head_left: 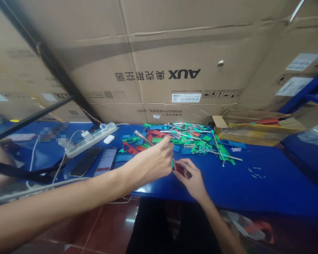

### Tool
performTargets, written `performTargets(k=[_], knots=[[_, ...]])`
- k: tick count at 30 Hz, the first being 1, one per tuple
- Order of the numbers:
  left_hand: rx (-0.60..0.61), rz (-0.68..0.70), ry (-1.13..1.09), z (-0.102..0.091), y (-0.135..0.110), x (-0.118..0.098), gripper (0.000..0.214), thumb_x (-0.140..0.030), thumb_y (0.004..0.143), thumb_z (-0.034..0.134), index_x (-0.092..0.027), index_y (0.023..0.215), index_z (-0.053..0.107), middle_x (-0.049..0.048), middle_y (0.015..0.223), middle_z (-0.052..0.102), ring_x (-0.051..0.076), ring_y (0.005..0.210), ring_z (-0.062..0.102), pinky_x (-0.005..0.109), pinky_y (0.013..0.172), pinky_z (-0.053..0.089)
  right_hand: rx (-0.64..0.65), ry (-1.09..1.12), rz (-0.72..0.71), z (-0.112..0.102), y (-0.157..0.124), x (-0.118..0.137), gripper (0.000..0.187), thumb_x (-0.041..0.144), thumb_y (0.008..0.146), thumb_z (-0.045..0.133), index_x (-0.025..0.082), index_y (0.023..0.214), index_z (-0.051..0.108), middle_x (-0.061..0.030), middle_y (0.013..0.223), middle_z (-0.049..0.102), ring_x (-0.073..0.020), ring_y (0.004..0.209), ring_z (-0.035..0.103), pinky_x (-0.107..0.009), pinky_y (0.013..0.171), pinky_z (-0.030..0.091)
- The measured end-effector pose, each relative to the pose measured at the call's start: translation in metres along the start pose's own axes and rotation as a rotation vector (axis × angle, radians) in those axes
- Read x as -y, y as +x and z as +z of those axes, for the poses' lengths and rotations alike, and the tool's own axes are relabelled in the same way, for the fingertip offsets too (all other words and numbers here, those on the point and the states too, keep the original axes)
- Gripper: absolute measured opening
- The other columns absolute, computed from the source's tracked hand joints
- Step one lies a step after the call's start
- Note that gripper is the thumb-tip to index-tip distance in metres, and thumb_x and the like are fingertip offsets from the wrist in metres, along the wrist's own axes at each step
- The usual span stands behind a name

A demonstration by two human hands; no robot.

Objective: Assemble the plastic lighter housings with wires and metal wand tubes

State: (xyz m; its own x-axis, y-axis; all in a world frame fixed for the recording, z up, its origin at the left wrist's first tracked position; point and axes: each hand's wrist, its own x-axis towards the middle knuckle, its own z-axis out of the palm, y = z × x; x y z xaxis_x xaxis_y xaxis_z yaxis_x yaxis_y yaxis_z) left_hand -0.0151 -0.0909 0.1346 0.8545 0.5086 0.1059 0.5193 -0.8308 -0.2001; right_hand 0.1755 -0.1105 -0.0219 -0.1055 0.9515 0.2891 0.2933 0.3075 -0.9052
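My left hand (161,157) is closed in a fist over the front of the blue table. A silver metal tool (143,137) sticks out of it toward the upper left; its other end is hidden by the fingers. Against it, my right hand (190,178) grips a dark red plastic piece (179,168) between thumb and fingers. A small green part (172,163) shows where the hands meet. Just beyond lies a heap of green, blue and red plastic parts (201,145) mixed with thin metal rods and wire.
Behind the heap stands a large cardboard box (153,53). An opened carton (250,134) with red items sits at the right. Left are a power strip (95,139), a white case (109,139), a dark phone (85,162) and cables. Small scraps (256,173) lie at right.
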Motion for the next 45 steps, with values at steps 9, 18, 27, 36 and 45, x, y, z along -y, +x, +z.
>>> performTargets(k=[9,18,27,36,45], knots=[[-0.106,0.068,-0.049,-0.008,-0.006,0.014,0.029,0.001,0.078,0.059,-0.026,0.074,0.067,0.0034,0.089,0.064,0.028,0.112,0.055,0.053,0.106,0.038,-0.117,-0.228,-0.240,-0.002,-0.003,-0.001,0.027,0.038,0.094,0.062,0.023,0.114,0.069,-0.0085,0.108,0.065,-0.0092,0.055,0.054,-0.024,0.051,0.049],[0.010,0.005,0.061,0.043,-0.006,0.011,0.024,-0.001,0.089,0.057,-0.020,0.091,0.072,0.0060,0.091,0.068,0.024,0.100,0.059,0.047,0.106,0.038,0.137,-0.409,-0.149,-0.028,0.000,-0.018,0.033,0.045,0.098,0.056,0.026,0.123,0.067,-0.0079,0.118,0.066,-0.0171,0.085,0.069,-0.026,0.076,0.055],[0.056,-0.208,0.061,0.134,-0.033,-0.035,0.018,-0.007,0.095,0.057,-0.011,0.110,0.066,0.0092,0.093,0.067,0.026,0.092,0.060,0.042,0.087,0.042,0.314,-0.509,-0.033,-0.079,0.002,-0.026,0.028,0.033,0.102,0.045,0.025,0.106,0.071,-0.0056,0.107,0.069,-0.0195,0.092,0.068,-0.031,0.081,0.053],[-0.040,-0.365,0.063,0.154,-0.045,-0.060,0.038,-0.007,0.094,0.056,-0.007,0.132,0.057,0.0082,0.094,0.066,0.025,0.091,0.062,0.044,0.090,0.046,0.542,-0.720,-0.018,-0.097,0.017,-0.007,0.025,0.030,0.101,0.049,0.025,0.100,0.073,-0.0040,0.103,0.070,-0.0201,0.091,0.067,-0.030,0.075,0.047],[-0.140,-0.454,0.022,0.165,-0.045,-0.067,0.040,-0.005,0.093,0.056,-0.010,0.132,0.057,0.0071,0.091,0.065,0.024,0.087,0.061,0.043,0.088,0.047,0.759,-1.189,-0.038,-0.076,0.038,0.024,0.024,0.013,0.096,0.050,0.015,0.087,0.072,-0.0143,0.092,0.073,-0.0248,0.082,0.069,-0.030,0.064,0.037]])
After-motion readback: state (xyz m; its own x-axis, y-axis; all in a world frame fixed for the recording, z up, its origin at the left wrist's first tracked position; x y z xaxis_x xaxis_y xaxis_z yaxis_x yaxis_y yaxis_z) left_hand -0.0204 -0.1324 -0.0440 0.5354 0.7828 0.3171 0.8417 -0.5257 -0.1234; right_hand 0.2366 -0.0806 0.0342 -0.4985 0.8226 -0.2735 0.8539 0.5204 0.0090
